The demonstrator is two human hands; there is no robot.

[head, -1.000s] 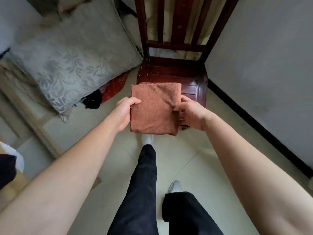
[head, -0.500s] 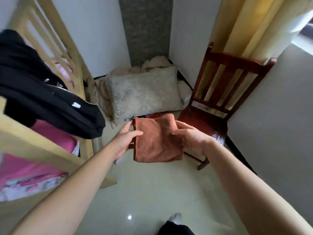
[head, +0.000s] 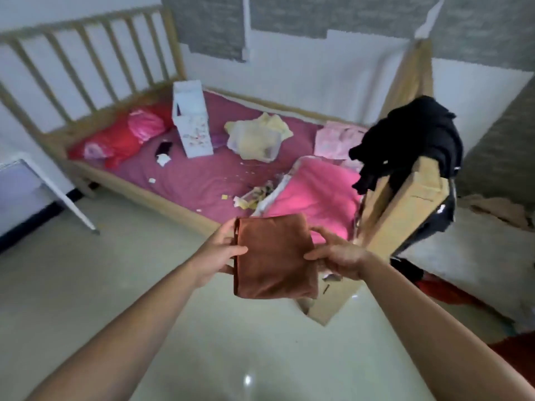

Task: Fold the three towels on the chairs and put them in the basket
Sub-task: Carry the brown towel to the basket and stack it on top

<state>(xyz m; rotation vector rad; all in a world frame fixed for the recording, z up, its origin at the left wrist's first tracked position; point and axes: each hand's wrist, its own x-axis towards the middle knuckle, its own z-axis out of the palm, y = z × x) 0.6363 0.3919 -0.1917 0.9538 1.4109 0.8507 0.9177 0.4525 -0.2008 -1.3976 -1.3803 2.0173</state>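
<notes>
since the chair view we've turned to the bed (head: 185,180); our left hand (head: 220,253) and right hand (head: 338,257) pinch the folded towel (head: 273,256) by opposite edges. soft, light, floppy, we judge.

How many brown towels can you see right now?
1. The folded brown towel is held between the left hand and right hand, in front of the bed. Other towels may be out of view.
</notes>
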